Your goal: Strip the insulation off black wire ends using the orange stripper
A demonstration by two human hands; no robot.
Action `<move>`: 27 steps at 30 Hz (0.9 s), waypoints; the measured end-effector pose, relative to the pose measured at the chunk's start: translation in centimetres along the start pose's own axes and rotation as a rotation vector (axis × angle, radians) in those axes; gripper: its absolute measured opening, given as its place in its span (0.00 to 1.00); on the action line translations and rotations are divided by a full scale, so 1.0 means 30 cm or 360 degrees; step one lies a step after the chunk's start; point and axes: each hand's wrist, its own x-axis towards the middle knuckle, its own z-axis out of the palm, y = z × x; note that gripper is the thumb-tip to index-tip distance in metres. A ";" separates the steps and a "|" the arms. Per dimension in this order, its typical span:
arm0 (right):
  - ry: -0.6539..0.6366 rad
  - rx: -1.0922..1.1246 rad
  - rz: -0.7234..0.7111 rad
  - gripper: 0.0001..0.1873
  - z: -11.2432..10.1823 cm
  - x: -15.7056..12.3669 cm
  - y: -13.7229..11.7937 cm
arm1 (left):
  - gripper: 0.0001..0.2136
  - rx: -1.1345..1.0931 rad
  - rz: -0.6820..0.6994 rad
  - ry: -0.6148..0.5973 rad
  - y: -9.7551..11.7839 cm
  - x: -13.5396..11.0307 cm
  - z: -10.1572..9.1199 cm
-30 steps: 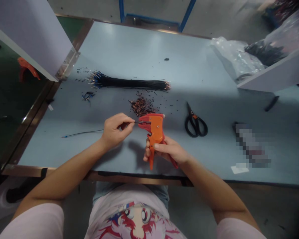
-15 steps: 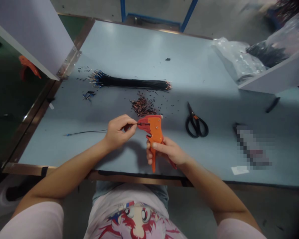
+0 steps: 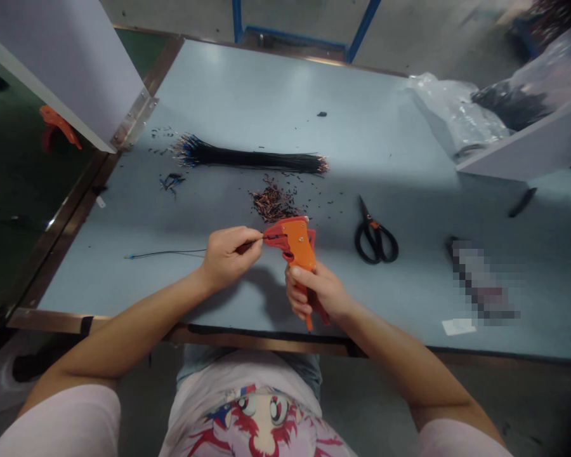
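Observation:
Pinched in my left hand is a thin black wire, its blue-tipped tail trailing left over the table. The wire's other end reaches the red jaws of an orange and red wire stripper. My right hand is wrapped round the stripper's handles, which are squeezed close together. Just beyond the jaws lies a pile of small dark and copper-coloured scraps. Behind it a bundle of black wires stretches across, blue ferrules at its left end and copper ends at its right.
Black-handled scissors lie right of my right hand. Farther right are a blurred-out object and a white paper slip. Plastic bags lie behind the right panel. Another panel stands at the left.
My right hand has closed tighter on the stripper, bringing its handles together, and the tool has tilted slightly. My left hand still pinches the wire near the jaws.

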 end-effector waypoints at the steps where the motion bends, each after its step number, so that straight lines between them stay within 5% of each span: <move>1: 0.0014 0.0047 0.0002 0.21 0.003 0.002 0.002 | 0.04 0.0003 -0.0010 0.0003 -0.002 -0.001 0.004; 6: 0.0088 0.0100 0.0032 0.20 -0.006 0.006 -0.017 | 0.04 0.0039 -0.0039 -0.0007 -0.019 0.009 0.010; 12: 0.0453 0.0366 -0.0221 0.16 -0.071 -0.020 -0.124 | 0.03 -0.0074 -0.0304 0.0140 -0.067 0.028 -0.012; 18: 0.0340 0.0114 0.0072 0.14 -0.061 -0.013 -0.088 | 0.03 -0.0316 -0.0419 0.0109 -0.068 0.022 -0.002; 27: 0.0331 0.0137 0.0154 0.16 -0.067 0.006 -0.055 | 0.03 -0.0584 -0.0639 0.0067 -0.040 0.018 0.004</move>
